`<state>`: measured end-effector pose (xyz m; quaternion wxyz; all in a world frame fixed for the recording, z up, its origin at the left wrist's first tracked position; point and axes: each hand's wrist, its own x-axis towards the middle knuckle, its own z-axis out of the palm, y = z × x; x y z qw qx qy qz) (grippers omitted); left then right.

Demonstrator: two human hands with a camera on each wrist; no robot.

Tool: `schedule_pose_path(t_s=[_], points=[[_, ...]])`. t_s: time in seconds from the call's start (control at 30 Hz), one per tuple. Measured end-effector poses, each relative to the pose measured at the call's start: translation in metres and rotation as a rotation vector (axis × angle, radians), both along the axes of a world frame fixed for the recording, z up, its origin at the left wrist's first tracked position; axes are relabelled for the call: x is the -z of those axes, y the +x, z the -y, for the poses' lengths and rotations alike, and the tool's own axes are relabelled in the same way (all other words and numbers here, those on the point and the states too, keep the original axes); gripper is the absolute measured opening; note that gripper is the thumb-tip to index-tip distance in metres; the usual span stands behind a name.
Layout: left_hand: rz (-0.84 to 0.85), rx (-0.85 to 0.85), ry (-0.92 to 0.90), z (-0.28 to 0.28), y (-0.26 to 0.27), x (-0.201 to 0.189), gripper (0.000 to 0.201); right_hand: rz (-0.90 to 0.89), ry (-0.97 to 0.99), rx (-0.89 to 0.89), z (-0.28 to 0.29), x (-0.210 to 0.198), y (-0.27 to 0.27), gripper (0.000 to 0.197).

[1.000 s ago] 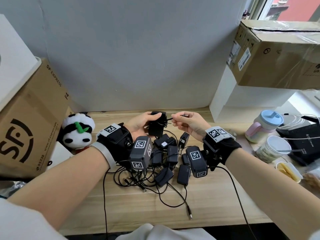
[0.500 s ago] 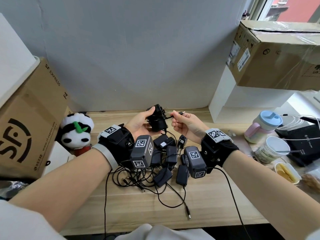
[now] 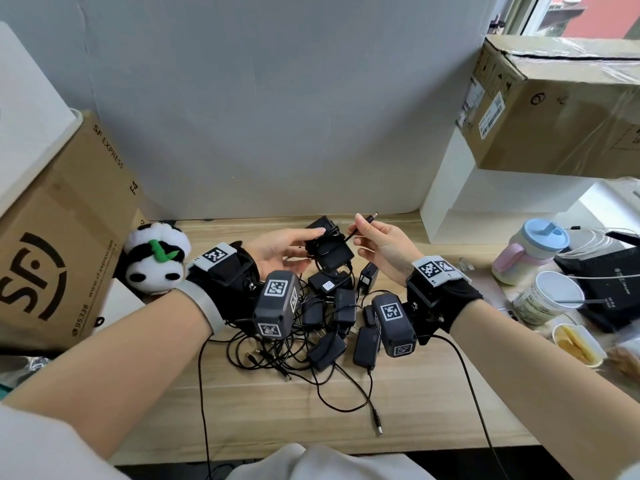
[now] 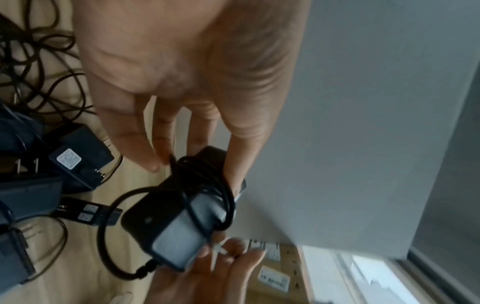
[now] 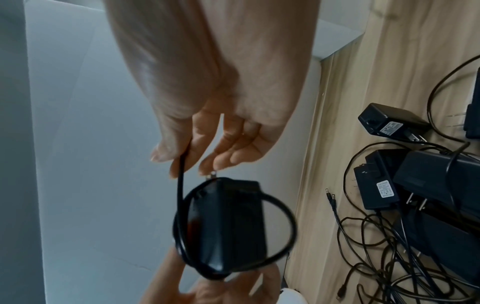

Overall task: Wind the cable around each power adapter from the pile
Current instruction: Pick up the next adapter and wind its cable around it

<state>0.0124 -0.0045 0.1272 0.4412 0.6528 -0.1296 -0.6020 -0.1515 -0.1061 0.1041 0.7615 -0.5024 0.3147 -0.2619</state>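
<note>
My left hand (image 3: 289, 245) grips a black power adapter (image 3: 330, 249) above the pile, thumb on one edge and fingers under the other; its cable is wound several times round the body (image 4: 205, 185). My right hand (image 3: 375, 237) pinches the free end of that cable (image 5: 182, 170) between thumb and forefinger, the barrel plug (image 3: 370, 217) sticking up past the fingers. One loose loop of cable (image 5: 280, 226) still hangs around the adapter (image 5: 228, 226). Below lies the pile of black adapters (image 3: 341, 317) with tangled cables (image 3: 263, 355).
A toy panda (image 3: 156, 259) and an SF Express carton (image 3: 59, 244) stand at the left. On the right sit a white shelf block (image 3: 460, 216), a pastel cup (image 3: 530, 251), a paper cup (image 3: 547, 301), a snack tub (image 3: 576, 342) and a black device (image 3: 609, 271). A cable end (image 3: 377, 422) trails near the table's front edge.
The left hand has turned and tilted the adapter while the right hand carried the cable end up and over to the right, adding a turn; the plug now points up.
</note>
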Motion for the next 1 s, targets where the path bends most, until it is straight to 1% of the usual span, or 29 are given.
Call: schedule_pose_path(t_s=[0.07,0.13,0.2,0.27,0.33,0.47,0.5,0.57,0.67,0.77,0.87,0.93,1.0], points=[[0.088,-0.020,-0.010,0.002,-0.005,0.008,0.026,-0.011,-0.016,0.025,-0.001,-0.003,0.001,0.021],[0.128,-0.086,-0.018,0.004,-0.008,0.015,0.024,0.010,-0.029,0.042,-0.001,-0.007,0.001,0.020],[0.104,-0.206,-0.037,0.005,-0.007,0.021,0.024,0.032,-0.055,0.035,0.000,-0.010,-0.001,0.019],[0.052,-0.304,-0.064,0.005,-0.004,0.023,0.024,0.022,-0.099,0.025,0.002,-0.010,-0.003,0.023],[0.049,-0.309,-0.074,0.005,-0.002,0.023,0.023,-0.046,-0.172,0.018,0.004,-0.008,-0.004,0.028],[0.043,-0.290,-0.093,0.007,-0.003,0.023,0.022,-0.281,-0.400,-0.044,0.002,-0.005,-0.002,0.028],[0.034,-0.286,-0.104,0.007,-0.004,0.022,0.021,-0.307,-0.461,-0.050,0.000,-0.005,-0.001,0.025],[0.026,-0.282,-0.132,0.006,-0.006,0.022,0.018,-0.320,-0.559,0.001,-0.002,-0.005,0.000,0.015],[0.044,-0.299,-0.184,0.005,-0.008,0.025,0.016,-0.320,-0.624,0.094,-0.004,-0.008,0.000,0.009],[0.045,-0.335,-0.216,0.006,-0.008,0.026,0.016,-0.354,-0.622,0.033,-0.004,-0.009,0.002,0.013],[0.018,-0.360,-0.246,0.006,-0.009,0.025,0.017,-0.409,-0.564,-0.012,-0.006,-0.008,0.004,0.015],[0.005,-0.381,-0.259,0.006,-0.008,0.026,0.019,-0.381,-0.492,-0.032,-0.008,-0.009,0.004,0.017],[0.027,-0.377,-0.261,0.006,-0.007,0.025,0.014,-0.321,-0.397,-0.074,-0.011,-0.010,0.004,0.020]])
